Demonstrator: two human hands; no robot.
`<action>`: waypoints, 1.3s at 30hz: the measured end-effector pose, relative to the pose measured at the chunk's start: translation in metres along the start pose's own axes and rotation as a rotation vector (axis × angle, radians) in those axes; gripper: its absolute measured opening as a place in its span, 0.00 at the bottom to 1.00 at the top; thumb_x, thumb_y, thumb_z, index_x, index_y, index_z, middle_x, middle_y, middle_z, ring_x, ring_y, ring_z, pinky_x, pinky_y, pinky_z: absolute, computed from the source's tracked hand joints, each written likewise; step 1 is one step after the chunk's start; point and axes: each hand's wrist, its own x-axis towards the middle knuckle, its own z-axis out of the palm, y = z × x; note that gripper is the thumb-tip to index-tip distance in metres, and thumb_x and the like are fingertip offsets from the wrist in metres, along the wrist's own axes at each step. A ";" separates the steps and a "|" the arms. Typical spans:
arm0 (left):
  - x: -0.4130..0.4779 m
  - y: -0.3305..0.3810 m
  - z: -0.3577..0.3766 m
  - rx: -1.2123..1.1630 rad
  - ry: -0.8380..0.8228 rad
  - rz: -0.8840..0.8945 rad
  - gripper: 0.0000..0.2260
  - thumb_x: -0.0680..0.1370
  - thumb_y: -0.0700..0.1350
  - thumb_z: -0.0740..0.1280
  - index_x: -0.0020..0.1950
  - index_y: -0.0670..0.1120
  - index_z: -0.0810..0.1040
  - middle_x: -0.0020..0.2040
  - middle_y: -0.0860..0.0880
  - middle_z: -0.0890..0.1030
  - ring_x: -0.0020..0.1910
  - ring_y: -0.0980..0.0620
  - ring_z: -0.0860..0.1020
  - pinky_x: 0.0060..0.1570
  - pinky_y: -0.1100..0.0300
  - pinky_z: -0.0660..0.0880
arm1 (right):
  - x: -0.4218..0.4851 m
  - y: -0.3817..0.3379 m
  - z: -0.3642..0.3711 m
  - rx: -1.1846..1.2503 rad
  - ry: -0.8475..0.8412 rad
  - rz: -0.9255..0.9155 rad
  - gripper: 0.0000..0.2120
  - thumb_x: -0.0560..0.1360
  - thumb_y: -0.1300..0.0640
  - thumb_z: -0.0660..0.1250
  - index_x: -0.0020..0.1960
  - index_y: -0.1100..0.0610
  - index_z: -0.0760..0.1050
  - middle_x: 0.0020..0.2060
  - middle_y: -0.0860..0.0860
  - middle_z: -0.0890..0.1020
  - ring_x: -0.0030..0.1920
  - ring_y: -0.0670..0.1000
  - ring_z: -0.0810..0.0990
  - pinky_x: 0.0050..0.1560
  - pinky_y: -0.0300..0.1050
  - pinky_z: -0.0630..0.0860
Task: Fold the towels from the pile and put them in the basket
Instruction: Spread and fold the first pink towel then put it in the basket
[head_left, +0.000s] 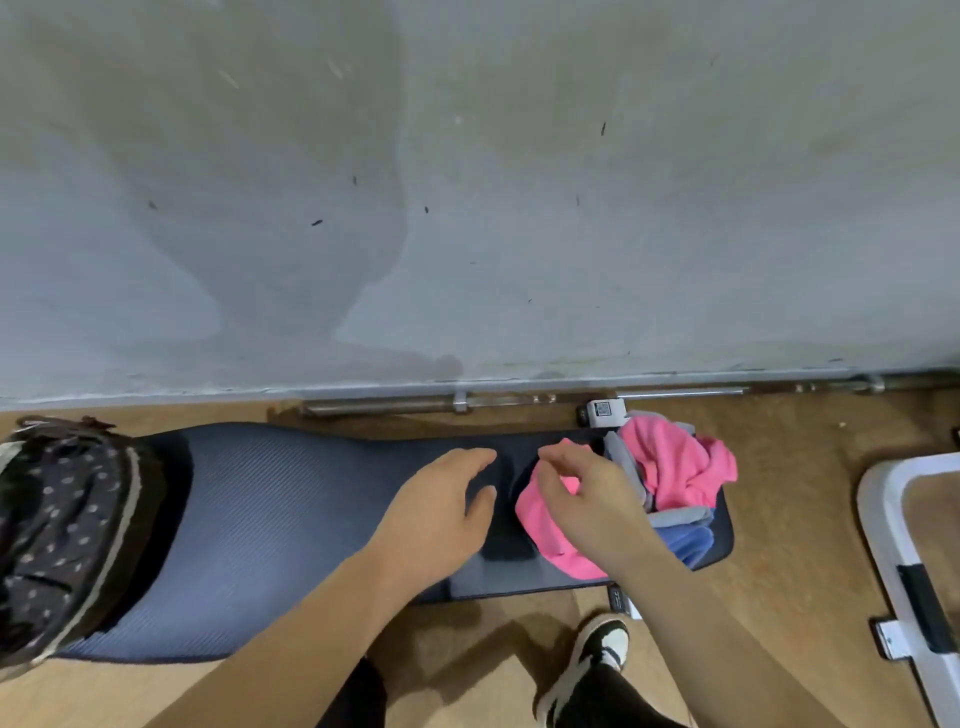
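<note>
Looking down on a blue-grey padded mat (270, 519) lying on a brown wood floor (779, 519), against a stained grey wall (467, 182).

Right hand (592, 499): fingers curled down onto a crumpled pink towel (540, 525), gripping it at its top edge. Towel on the mat's right part, just left of the pile and touching it.

Left hand (441, 512): relaxed, fingers loosely spread, holding nothing. Over a darker flat patch (506, 545) on the mat, just left of the pink towel. Can't tell whether touching it, or what the patch is.

Towel pile (649, 499) at the mat's right end: second pink towel (670, 462) bunched on top, grey towel (675, 517) below and around it, blue towel (685, 540) at the bottom near edge. All unfolded.

White frame (883, 519) at the right edge, on the floor, well apart from the mat, cut off by the picture. Can't tell if that's the basket.

Also there: dark polka-dot bag (62, 519) on the mat's left end; metal rail (389, 404) along the wall base; small white device (602, 410) with a square code label just behind the pile; black-and-white shoe (597, 654) on the floor in front of the mat.
</note>
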 end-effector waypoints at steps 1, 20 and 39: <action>0.011 -0.011 0.014 -0.001 -0.001 0.015 0.21 0.83 0.47 0.66 0.76 0.51 0.72 0.70 0.56 0.77 0.68 0.59 0.74 0.69 0.63 0.70 | 0.013 0.013 0.011 0.013 0.024 0.006 0.12 0.83 0.54 0.65 0.64 0.52 0.81 0.49 0.38 0.82 0.52 0.33 0.78 0.51 0.21 0.67; 0.090 -0.115 0.222 -0.137 0.141 0.098 0.11 0.78 0.44 0.71 0.40 0.40 0.76 0.30 0.49 0.76 0.28 0.55 0.69 0.33 0.56 0.70 | 0.089 0.221 0.117 -0.156 0.523 -0.246 0.11 0.78 0.48 0.69 0.55 0.54 0.82 0.47 0.51 0.79 0.51 0.52 0.77 0.54 0.49 0.76; -0.014 -0.156 0.110 -0.500 0.607 -0.065 0.06 0.81 0.46 0.69 0.57 0.49 0.78 0.53 0.50 0.83 0.52 0.50 0.83 0.47 0.49 0.84 | 0.047 0.176 0.171 -0.301 -0.008 -0.279 0.12 0.76 0.50 0.70 0.59 0.45 0.80 0.54 0.49 0.79 0.59 0.52 0.76 0.63 0.51 0.75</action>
